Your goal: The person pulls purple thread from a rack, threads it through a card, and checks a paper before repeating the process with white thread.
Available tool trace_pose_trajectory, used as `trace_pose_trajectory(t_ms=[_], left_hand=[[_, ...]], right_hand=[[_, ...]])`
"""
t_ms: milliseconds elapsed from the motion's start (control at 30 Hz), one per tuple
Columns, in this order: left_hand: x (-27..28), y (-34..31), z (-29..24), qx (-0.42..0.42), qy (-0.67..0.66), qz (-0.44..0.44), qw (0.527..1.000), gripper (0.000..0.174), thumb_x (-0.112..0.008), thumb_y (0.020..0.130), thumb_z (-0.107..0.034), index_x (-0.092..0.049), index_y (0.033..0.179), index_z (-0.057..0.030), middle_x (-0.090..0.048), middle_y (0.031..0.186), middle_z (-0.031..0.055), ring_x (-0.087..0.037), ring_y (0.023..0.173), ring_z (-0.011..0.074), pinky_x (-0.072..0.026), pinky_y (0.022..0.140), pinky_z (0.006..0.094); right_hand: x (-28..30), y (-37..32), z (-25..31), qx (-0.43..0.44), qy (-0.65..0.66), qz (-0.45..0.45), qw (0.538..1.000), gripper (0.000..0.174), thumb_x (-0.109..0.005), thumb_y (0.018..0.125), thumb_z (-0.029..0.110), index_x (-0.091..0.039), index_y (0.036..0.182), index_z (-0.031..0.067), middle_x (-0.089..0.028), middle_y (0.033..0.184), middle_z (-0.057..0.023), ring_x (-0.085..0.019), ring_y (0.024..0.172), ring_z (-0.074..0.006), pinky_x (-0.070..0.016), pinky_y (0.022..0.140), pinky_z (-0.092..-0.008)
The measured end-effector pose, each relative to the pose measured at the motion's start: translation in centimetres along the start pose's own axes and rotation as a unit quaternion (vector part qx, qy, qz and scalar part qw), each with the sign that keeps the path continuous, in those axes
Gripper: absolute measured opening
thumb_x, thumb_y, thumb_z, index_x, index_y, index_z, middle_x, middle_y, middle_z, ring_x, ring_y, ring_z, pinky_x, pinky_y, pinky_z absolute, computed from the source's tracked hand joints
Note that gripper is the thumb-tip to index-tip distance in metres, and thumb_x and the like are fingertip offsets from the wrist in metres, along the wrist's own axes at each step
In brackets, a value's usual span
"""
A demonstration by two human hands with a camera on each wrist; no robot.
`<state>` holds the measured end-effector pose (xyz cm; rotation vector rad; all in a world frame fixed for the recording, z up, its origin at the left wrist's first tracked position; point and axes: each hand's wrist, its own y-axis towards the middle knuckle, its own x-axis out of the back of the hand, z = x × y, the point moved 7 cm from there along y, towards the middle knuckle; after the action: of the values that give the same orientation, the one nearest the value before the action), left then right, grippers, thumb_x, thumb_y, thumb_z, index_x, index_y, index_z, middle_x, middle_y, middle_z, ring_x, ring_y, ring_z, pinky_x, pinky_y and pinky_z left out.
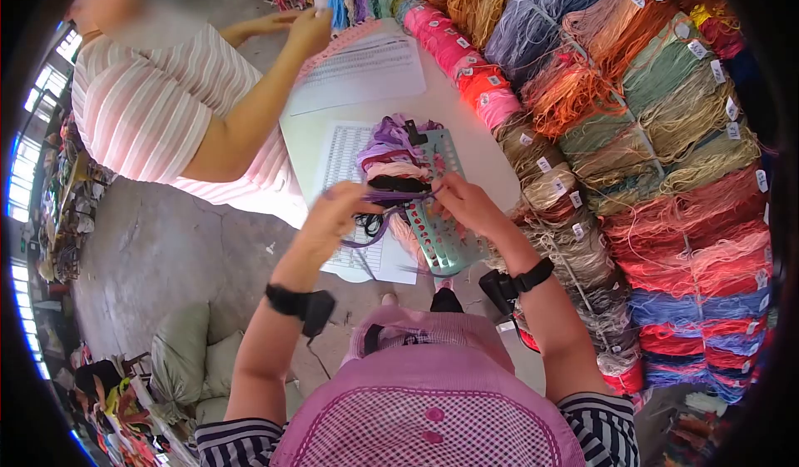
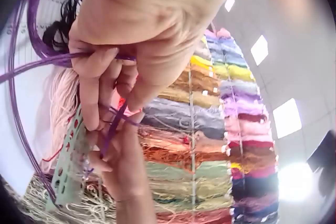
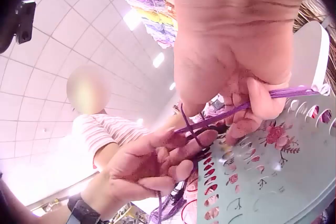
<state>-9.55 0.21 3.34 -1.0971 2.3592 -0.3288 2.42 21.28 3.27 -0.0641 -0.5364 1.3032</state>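
Purple strands (image 3: 227,113), slim, smooth, crossed, run between the hands, above the counter (image 1: 483,155). Left hand (image 1: 334,213) and right hand (image 1: 473,205) both pinch them. Loose loop at 7 o'clock, pale-green punched card (image 1: 439,240) at 5, lilac skeins (image 1: 398,140) at 12.

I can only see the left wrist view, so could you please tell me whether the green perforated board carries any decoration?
Observer: Yes, the right wrist view shows pink-red flowers on the green perforated board.
Operator: Thank you; is anyone else at the table?
Observer: Yes, the head view shows a person in a striped top beside it.
Operator: And what lies beyond the left hand and right hand, please?
Observer: A lilac thread bundle, seen in the head view.
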Motion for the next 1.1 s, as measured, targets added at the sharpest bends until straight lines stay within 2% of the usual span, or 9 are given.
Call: trace_pose_trajectory(t_ms=[100, 167, 267, 367, 433, 500, 567, 900, 1100], left_hand=[[7.4, -4.8, -2.8, -0.007, -0.183, -0.170, 0.968, 0.020, -0.057, 0.096, -0.027, -0.054, 0.082, -0.0125, -0.054, 0.073, 0.0003, -0.039, 0.048, 0.0061, -0.0226, 0.040, 0.0171], [12.1, -7.3, -4.2, -0.047, -0.248, -0.031, 0.967, 0.024, -0.054, 0.098, -0.025, -0.046, 0.077, -0.0158, -0.044, 0.067, -0.0019, -0.038, 0.049, 0.0061, -0.0221, 0.039, 0.0183], [19.4, -11.1, -5.4, -0.071, -0.271, -0.112, 0.953, 0.031, -0.051, 0.099, -0.025, -0.038, 0.073, -0.0169, -0.036, 0.062, -0.0042, -0.035, 0.047, 0.0057, -0.0189, 0.036, 0.0206], [25.3, -12.6, -4.9, -0.142, -0.316, -0.061, 0.936, 0.022, -0.053, 0.099, -0.026, -0.047, 0.084, -0.0121, -0.046, 0.073, 0.0016, -0.047, 0.059, 0.0115, -0.0382, 0.045, 0.0222], [26.9, -14.1, -2.5, -0.110, -0.277, -0.306, 0.904, 0.034, -0.049, 0.100, -0.035, -0.052, 0.115, -0.0045, -0.054, 0.111, 0.0134, -0.057, 0.098, 0.0261, -0.0536, 0.077, 0.0417], [21.0, -15.0, -1.9, -0.058, -0.227, -0.307, 0.922, 0.062, -0.040, 0.100, -0.047, -0.034, 0.144, -0.0033, -0.031, 0.149, 0.0164, -0.035, 0.133, 0.0382, -0.0373, 0.102, 0.0622], [12.4, -13.5, -1.8, -0.051, -0.292, -0.063, 0.953, 0.070, -0.032, 0.101, -0.053, -0.030, 0.146, 0.0000, -0.041, 0.140, 0.0184, -0.044, 0.126, 0.0354, -0.0339, 0.102, 0.0647], [-8.3, -11.4, 1.4, 0.099, -0.321, 0.233, 0.913, 0.073, -0.031, 0.100, -0.057, -0.032, 0.147, -0.0020, -0.043, 0.143, 0.0126, -0.039, 0.132, 0.0244, -0.0251, 0.114, 0.0412], [-3.7, -8.4, 3.4, 0.163, 0.069, 0.188, 0.966, 0.047, -0.045, 0.101, -0.040, -0.061, 0.121, 0.0003, -0.065, 0.106, 0.0098, -0.063, 0.086, 0.0185, -0.0518, 0.072, 0.0302]], right_hand=[[0.0, 0.3, -0.1, -0.030, 0.014, 0.015, 0.999, 0.040, -0.063, 0.090, 0.039, -0.054, 0.104, 0.0033, -0.068, 0.083, -0.0088, -0.066, 0.074, -0.0209, -0.0508, 0.056, -0.0329], [-0.2, 0.2, -0.4, -0.028, 0.001, 0.018, 0.999, 0.038, -0.064, 0.088, 0.036, -0.054, 0.104, 0.0033, -0.068, 0.083, -0.0080, -0.066, 0.074, -0.0199, -0.0503, 0.053, -0.0320], [-0.4, 0.1, -0.2, 0.024, -0.046, 0.000, 0.999, 0.038, -0.069, 0.082, 0.029, -0.054, 0.104, 0.0024, -0.068, 0.083, -0.0086, -0.066, 0.073, -0.0195, -0.0502, 0.053, -0.0326], [-1.0, 0.1, -0.3, 0.063, -0.088, -0.002, 0.994, 0.039, -0.074, 0.078, 0.019, -0.053, 0.106, 0.0020, -0.065, 0.083, -0.0076, -0.062, 0.074, -0.0145, -0.0500, 0.061, -0.0293], [-1.0, -0.2, 0.5, 0.109, -0.124, -0.046, 0.985, 0.035, -0.075, 0.075, 0.018, -0.056, 0.099, 0.0020, -0.066, 0.080, -0.0075, -0.065, 0.071, -0.0182, -0.0507, 0.062, -0.0311], [-1.2, -1.8, 2.7, 0.144, -0.125, -0.085, 0.978, 0.031, -0.076, 0.075, 0.018, -0.058, 0.095, 0.0023, -0.065, 0.078, -0.0077, -0.063, 0.069, -0.0187, -0.0502, 0.063, -0.0308], [-2.7, -3.8, 5.8, 0.178, -0.120, -0.107, 0.971, 0.028, -0.076, 0.075, 0.018, -0.060, 0.092, 0.0025, -0.064, 0.077, -0.0079, -0.062, 0.067, -0.0191, -0.0498, 0.063, -0.0304], [-8.6, -11.9, 9.2, 0.303, -0.054, -0.111, 0.945, 0.011, -0.072, 0.080, 0.007, -0.063, 0.085, 0.0029, -0.055, 0.092, -0.0066, -0.056, 0.094, -0.0211, -0.0445, 0.086, -0.0339], [2.9, -15.2, 2.8, 0.144, 0.552, -0.173, 0.803, 0.017, -0.049, 0.094, 0.012, -0.049, 0.077, 0.0097, -0.060, 0.082, -0.0050, -0.060, 0.090, -0.0182, -0.0477, 0.085, -0.0363]])
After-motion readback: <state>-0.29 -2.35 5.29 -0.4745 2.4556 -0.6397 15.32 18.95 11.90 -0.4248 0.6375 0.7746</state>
